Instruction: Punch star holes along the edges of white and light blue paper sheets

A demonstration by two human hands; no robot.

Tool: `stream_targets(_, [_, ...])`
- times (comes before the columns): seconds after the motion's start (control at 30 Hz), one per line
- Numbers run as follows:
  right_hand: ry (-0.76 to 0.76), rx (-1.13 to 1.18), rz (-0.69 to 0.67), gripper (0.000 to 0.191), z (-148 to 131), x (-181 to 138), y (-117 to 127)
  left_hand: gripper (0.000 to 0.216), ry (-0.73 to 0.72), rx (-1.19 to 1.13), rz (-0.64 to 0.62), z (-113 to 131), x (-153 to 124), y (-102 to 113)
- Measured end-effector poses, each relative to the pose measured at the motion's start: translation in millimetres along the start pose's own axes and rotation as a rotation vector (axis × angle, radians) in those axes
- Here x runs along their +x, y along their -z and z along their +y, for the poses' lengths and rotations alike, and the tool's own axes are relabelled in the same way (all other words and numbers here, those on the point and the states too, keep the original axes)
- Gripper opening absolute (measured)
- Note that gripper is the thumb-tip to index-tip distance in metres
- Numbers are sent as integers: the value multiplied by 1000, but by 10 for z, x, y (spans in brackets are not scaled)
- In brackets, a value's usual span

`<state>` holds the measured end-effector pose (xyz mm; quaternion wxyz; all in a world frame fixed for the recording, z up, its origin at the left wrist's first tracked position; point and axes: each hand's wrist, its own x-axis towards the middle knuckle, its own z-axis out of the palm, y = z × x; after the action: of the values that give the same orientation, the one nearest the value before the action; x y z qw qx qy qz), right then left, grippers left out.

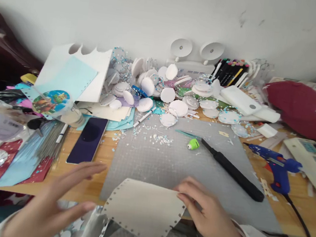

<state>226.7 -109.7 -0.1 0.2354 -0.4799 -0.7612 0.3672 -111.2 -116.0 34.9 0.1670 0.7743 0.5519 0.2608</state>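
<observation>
A cream sheet (141, 208) with rows of punched holes along its edges lies at the near edge of the grey cutting mat (170, 162). My right hand (206, 213) rests on the sheet's right corner, its fingers curled and pinching the edge. My left hand (58, 198) hovers just left of the sheet with its fingers stretched out and apart, holding nothing.
On the mat lie a black-handled tool (234, 172), a small green object (193, 144) and paper scraps. A phone (87, 140) lies left of the mat, a blue glue gun (277, 167) to the right. White discs (161, 88), markers and papers crowd the back.
</observation>
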Motion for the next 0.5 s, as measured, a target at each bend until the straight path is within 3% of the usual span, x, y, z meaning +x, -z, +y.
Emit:
stream_targets(0.03, [12,9,-3,20,-10,8,-5,50,-112,-70,-117,75,197,-102])
stream_targets(0.1, [17,2,36,17,-12,30,11,24,-223,-212,-341,185,544,-304])
stream_targets(0.13, [11,-19,96,15,-1,52,37,33,-250,-266,-422,219,685,-394])
stream_targets(0.3, [-77,-377,490,22,177,340,255,36,-140,-599,-749,226,1120,-694])
stream_targets(0.37, [-97,-548,503,27,281,515,306,37,-40,-757,-821,193,1205,-788])
stream_targets(0.5, [-77,-693,405,22,436,795,333,43,44,-905,-819,147,1254,-947])
